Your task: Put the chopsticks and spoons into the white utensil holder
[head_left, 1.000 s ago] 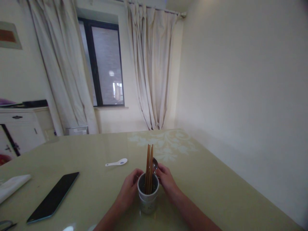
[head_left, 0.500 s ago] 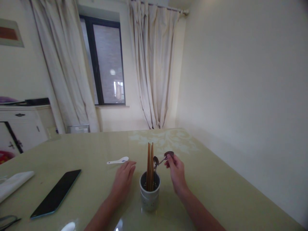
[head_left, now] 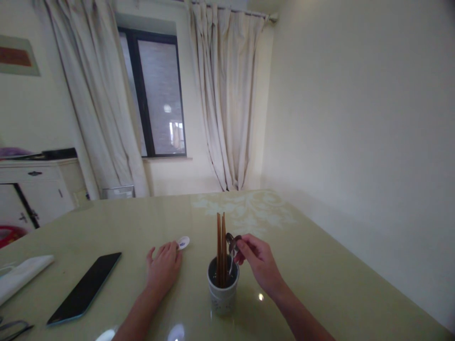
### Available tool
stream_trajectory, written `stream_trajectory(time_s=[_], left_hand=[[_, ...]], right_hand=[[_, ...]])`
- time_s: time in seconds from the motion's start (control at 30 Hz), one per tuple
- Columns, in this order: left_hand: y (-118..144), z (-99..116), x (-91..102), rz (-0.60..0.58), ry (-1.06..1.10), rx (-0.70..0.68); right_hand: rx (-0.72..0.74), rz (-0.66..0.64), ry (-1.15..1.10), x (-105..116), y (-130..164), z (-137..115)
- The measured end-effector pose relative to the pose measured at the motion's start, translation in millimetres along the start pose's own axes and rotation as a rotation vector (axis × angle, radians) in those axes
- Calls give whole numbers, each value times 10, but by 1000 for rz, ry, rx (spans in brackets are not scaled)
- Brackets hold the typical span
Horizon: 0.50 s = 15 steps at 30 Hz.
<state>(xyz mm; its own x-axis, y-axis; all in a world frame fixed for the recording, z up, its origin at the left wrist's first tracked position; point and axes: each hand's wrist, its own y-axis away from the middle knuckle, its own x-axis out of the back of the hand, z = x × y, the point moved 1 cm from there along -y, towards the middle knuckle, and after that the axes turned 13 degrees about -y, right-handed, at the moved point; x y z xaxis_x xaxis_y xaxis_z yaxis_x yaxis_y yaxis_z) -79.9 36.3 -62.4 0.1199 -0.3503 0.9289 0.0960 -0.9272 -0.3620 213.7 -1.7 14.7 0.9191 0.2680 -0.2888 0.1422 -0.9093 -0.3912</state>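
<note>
Phone (head_left: 84, 288): lies flat on the table (head_left: 320, 265), well left of the cup.
Left hand (head_left: 162, 265): flat, fingers spread, covering the white spoon (head_left: 184, 242); only its bowl shows.
Cup (head_left: 222, 289): upright, holds brown chopsticks (head_left: 221, 248) standing on end.
Right hand (head_left: 258, 263): fingertips pinched on a metal spoon (head_left: 232, 242) at the cup's rim.

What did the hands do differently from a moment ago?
The left hand left the side of the cup and slid out to the left, and it now covers the handle of the white spoon. The right hand also came off the cup, picked up a metal spoon and now holds it over the cup's rim. The chopsticks, the cup and the phone stayed put.
</note>
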Motion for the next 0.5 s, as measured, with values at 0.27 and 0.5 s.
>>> stream_trajectory(time_s=[0.27,0.5], left_hand=[[-30,53,-98,9,649,21],[166,617,63,-202,1344,17]], right_hand=[[17,167,19,54,-9,148],[-160,153,61,134,-89,675]])
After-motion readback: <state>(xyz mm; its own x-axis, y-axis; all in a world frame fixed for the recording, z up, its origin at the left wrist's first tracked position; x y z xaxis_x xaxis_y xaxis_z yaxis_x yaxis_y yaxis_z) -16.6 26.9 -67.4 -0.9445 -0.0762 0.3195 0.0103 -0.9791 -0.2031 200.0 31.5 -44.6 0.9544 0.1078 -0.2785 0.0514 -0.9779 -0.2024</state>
